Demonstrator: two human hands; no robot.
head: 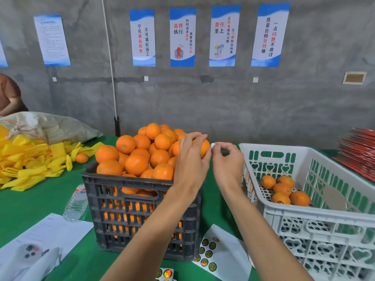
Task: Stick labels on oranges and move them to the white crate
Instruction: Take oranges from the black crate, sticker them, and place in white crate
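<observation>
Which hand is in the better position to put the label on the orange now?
The right hand, probably: it pinches a small white label right beside the orange, which the left hand grips above the dark crate.

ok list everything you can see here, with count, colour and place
dark crate: one, grey, centre, heaped with oranges
held orange: one, orange, above the heap
white crate: one, right, five oranges inside
label sheet: one, white with round stickers, between the crates
yellow nets: pile, left
bottle: one, clear, left of dark crate
papers: white, lower left
posters: blue-white, on wall
left hand: grip on the held orange
right hand: pinching a small white label beside the orange
</observation>
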